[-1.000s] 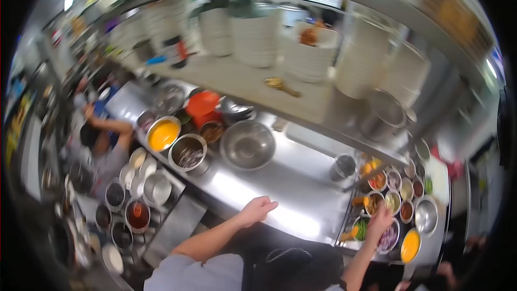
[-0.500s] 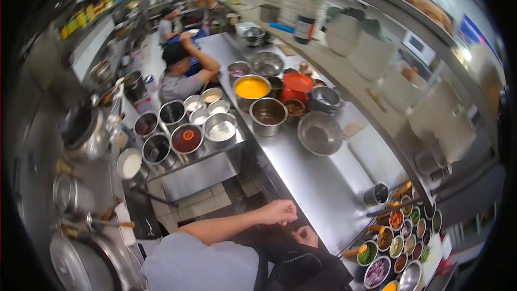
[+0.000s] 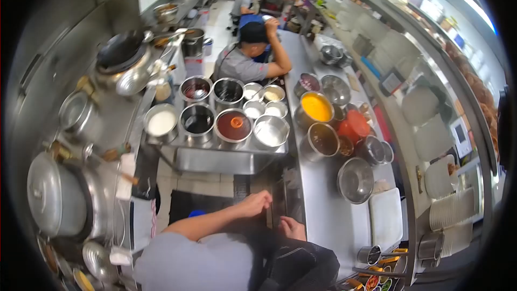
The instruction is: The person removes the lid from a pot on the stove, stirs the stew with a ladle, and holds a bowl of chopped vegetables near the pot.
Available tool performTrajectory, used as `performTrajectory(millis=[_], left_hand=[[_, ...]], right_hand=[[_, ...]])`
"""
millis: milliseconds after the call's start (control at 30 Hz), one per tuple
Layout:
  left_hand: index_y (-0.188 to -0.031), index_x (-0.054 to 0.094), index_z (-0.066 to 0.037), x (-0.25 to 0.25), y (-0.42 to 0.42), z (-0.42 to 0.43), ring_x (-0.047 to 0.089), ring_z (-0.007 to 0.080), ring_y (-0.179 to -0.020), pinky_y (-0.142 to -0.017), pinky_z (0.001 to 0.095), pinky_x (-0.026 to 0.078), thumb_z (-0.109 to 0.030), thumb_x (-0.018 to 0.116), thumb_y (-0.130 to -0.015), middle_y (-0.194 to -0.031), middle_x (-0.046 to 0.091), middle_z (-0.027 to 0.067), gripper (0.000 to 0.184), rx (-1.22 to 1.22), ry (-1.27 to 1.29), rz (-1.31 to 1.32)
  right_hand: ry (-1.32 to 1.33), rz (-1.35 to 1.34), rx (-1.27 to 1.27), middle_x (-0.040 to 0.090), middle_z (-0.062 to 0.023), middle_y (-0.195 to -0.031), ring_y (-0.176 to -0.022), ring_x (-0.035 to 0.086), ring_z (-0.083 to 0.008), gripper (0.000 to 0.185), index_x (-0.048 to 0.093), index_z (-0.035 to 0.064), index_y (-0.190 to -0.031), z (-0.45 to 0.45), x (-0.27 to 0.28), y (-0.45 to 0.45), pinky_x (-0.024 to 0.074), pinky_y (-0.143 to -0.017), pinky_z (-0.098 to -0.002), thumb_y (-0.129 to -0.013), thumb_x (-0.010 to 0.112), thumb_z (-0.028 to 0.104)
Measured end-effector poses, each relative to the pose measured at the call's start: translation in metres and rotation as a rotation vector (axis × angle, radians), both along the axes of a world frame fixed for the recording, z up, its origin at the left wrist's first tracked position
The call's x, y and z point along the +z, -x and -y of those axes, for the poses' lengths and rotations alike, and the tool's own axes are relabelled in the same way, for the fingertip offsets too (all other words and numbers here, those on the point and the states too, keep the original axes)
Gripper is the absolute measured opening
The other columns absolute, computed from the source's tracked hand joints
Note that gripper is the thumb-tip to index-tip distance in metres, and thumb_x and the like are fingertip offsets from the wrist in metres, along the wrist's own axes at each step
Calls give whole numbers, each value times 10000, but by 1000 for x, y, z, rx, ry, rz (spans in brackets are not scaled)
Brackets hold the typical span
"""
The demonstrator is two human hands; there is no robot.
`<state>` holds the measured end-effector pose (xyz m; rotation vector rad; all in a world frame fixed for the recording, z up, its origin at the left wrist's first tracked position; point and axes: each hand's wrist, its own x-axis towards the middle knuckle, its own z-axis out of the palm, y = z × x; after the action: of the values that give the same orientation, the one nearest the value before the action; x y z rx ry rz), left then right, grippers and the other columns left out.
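In the head view my left hand (image 3: 256, 203) is held over the floor gap in front of my body, its fingers loosely curled in. Nothing shows between them. Close by, lower and to the right, my right hand (image 3: 292, 229) hangs near the edge of the steel counter (image 3: 334, 226), fingers also bent and with nothing visible in them. The hands are apart and touch no object that I can see. Beyond them a steel cart (image 3: 215, 157) carries several metal pots, among them a pot of dark red liquid (image 3: 232, 125) and a pot of white liquid (image 3: 161, 122).
On the counter stand a pot of yellow liquid (image 3: 316, 106), a steel bowl (image 3: 355, 180), an orange-red container (image 3: 354, 125) and a white board (image 3: 385, 217). A co-worker (image 3: 242, 59) leans at the counter. To the left are a wok (image 3: 121, 53) and a lidded pot (image 3: 54, 194).
My view has swung to the right and up, so the cart, counter and co-worker appear shifted. Most of the small ingredient pots at lower right left the view. Both hands stay in front of me.
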<state>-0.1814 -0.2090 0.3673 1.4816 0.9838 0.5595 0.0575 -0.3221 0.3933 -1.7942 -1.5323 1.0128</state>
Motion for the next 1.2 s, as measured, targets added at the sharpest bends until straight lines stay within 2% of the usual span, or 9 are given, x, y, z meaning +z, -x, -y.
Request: performTrajectory(millis=[167,433,600,700,800,900,933,1033,1200], left_hand=[[-1186,597,-14,5,5,-48,731,181,-777,-736,344,590,-120,402,-1088,-1044,759,119,243,-22,155,98],[-1178,616,-16,84,-64,-105,745,171,-803,-763,281,578,-401,469,-1140,-878,767,92,414,-586,422,386],[-1383,562,-44,146,-137,-86,589,158,-1270,-1043,335,494,-703,313,-1072,-1401,617,153,770,-1206,854,510],[-1504,509,-55,163,-176,-59,558,202,-1339,-1109,365,452,-801,298,-1013,-1475,583,136,918,-1476,763,506],[-1614,409,-77,186,-179,-62,524,228,-1395,-1162,361,387,-891,257,-945,-1574,515,101,1065,-1429,618,239],[-1482,582,-48,178,-184,-60,573,219,-1319,-1157,382,408,-838,345,-967,-1448,626,72,973,-1237,476,137],[-1493,576,-50,157,-193,-62,559,221,-1335,-1177,382,383,-842,328,-969,-1466,615,75,981,-1233,376,133],[-1583,446,-23,216,-174,-64,489,121,-1341,-1169,304,338,-767,187,-1046,-1489,520,60,953,-1267,194,162],[-1590,406,-8,201,-171,-55,429,200,-1444,-1216,371,309,-761,261,-1035,-1562,472,121,947,-1224,325,402]], right_hand=[[-158,135,120,747,-200,-1063,-1011,733,-349,229,738,14,-1188,-64,35,7,582,-862,-392,-992,665,109],[-3,26,-233,745,-220,-1025,-887,758,-389,226,740,7,-1171,-63,16,-52,601,-800,-402,-988,651,106],[117,187,-204,744,-217,-1113,-941,754,-408,296,730,13,-1218,-32,4,-65,608,-839,-414,-967,671,158],[87,152,-176,741,-214,-1129,-955,750,-404,305,731,24,-1225,-32,10,-74,604,-849,-420,-956,677,158],[29,115,-117,738,-212,-1145,-970,746,-400,315,731,35,-1232,-41,23,-86,601,-860,-426,-946,684,158],[-58,80,-15,735,-209,-1161,-984,742,-395,326,732,46,-1239,-51,41,-98,597,-871,-432,-935,690,158],[-97,68,27,734,-209,-1166,-988,740,-394,330,732,50,-1241,-55,48,-102,596,-874,-434,-931,692,158],[-236,47,179,731,-206,-1182,-1003,736,-389,343,732,61,-1248,-68,76,-117,593,-885,-440,-921,698,158],[-218,160,374,744,-192,-1136,-1002,729,-372,303,744,71,-1222,-85,68,-161,585,-880,-450,-931,682,126]])
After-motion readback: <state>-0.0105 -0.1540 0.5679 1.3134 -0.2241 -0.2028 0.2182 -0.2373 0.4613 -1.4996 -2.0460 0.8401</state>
